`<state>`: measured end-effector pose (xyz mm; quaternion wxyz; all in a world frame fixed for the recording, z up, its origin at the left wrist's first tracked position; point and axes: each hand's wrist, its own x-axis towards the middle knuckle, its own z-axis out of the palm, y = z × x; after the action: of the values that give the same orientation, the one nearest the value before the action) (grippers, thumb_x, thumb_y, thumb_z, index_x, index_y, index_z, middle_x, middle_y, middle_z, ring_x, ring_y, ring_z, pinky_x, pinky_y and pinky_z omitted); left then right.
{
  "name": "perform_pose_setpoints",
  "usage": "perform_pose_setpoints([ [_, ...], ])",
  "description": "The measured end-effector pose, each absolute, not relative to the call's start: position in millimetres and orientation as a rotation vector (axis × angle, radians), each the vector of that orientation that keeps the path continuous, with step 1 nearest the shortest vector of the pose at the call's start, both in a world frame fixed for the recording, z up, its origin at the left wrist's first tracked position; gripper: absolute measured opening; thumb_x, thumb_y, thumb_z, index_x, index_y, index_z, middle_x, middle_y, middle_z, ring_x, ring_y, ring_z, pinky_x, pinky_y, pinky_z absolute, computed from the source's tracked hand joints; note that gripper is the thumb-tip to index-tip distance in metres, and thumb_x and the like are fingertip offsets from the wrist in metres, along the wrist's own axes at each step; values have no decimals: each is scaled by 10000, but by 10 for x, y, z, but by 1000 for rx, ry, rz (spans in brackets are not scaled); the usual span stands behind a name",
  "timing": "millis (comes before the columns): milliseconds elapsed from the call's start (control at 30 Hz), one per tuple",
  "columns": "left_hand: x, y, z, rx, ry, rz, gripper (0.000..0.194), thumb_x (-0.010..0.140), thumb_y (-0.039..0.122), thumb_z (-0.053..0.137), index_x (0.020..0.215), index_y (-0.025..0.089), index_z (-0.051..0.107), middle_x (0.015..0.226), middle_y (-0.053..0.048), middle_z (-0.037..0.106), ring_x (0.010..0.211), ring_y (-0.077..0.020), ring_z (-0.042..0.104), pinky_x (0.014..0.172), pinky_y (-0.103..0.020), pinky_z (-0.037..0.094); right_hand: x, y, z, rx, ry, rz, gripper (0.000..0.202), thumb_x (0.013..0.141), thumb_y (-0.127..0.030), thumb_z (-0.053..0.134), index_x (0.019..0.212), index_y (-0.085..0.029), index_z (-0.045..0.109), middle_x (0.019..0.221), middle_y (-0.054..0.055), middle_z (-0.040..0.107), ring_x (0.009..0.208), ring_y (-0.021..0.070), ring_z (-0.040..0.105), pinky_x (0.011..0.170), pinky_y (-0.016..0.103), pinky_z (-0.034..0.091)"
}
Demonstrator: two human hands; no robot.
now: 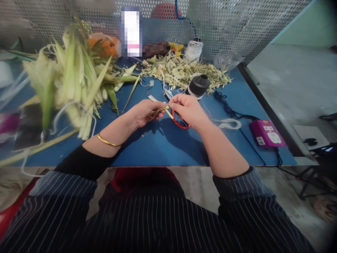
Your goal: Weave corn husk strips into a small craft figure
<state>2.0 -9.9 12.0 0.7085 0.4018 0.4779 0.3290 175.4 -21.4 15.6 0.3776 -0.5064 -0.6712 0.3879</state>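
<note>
My left hand point(149, 111), with a gold bangle on its wrist, is closed on a narrow pale-yellow corn husk strip point(169, 113). Thumb and fingers of my right hand point(186, 107) pinch the same strip at its upper part, and the two hands nearly touch. Just under my right hand lie scissors point(181, 124) with red handles, their blades pointing away from me and partly hidden. Behind that hand a black cone-shaped spool point(199, 85) with white thread around its base sits on the blue table point(126, 151).
Corn husks point(72, 73) are heaped at the left. Husk scraps point(173, 70) lie along the back, before a perforated metal screen point(218, 21). A purple power socket box point(267, 133) with black cords stands at the right, near a white cord loop point(229, 123).
</note>
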Motion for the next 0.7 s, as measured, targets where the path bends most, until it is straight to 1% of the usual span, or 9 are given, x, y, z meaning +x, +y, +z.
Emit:
perform_pose_setpoints([
  [167,65,-70,77,783,1126,933,130,723,205,697,669,132,605,578,-18,627,498,-80,581,492,-182,470,1862,-190,178,-1196,-1649,988,60,820,-245,592,868,-209,583,629,-42,452,510,80,363,475,231,294],
  [233,81,-70,74,769,1143,987,130,741,215,682,690,128,600,596,-18,632,518,-80,598,495,-172,470,1902,-232,234,-1097,-1641,1101,104,823,-274,610,899,-216,569,636,-48,432,484,69,326,453,227,271],
  [300,103,-89,73,779,1136,1016,110,755,212,669,736,126,603,631,-15,644,553,-86,623,517,-171,482,1917,-292,294,-943,-1711,1283,154,829,-322,620,914,-207,565,630,-50,420,464,62,295,434,225,253],
  [367,132,-124,69,803,1097,1015,101,766,207,662,779,130,599,658,-8,648,575,-93,639,550,-181,499,1896,-341,323,-813,-1791,1378,189,847,-365,604,921,-196,562,623,-48,419,463,64,295,432,228,258],
  [433,164,-168,62,831,1027,979,106,778,210,661,802,137,587,666,0,642,585,-99,647,584,-199,514,1843,-362,308,-812,-1841,1240,182,860,-367,588,916,-197,557,629,-42,437,491,75,340,462,233,293],
  [567,224,-251,58,863,928,916,113,814,230,649,811,150,569,674,5,629,579,-93,632,635,-230,526,1738,-349,213,-989,-1959,653,92,862,-286,571,902,-203,562,690,-16,529,607,112,466,586,267,367],
  [633,248,-285,73,874,935,902,123,836,248,633,803,154,561,661,6,612,534,-78,594,589,-218,506,1720,-346,184,-1047,-2025,468,85,869,-261,547,925,-201,568,749,4,586,658,131,511,633,285,379],
  [700,265,-312,97,897,944,884,157,856,245,613,754,154,535,590,31,541,444,-44,498,472,-169,415,1725,-346,175,-1084,-2056,372,105,868,-254,541,950,-198,570,803,20,622,693,144,538,654,294,382],
])
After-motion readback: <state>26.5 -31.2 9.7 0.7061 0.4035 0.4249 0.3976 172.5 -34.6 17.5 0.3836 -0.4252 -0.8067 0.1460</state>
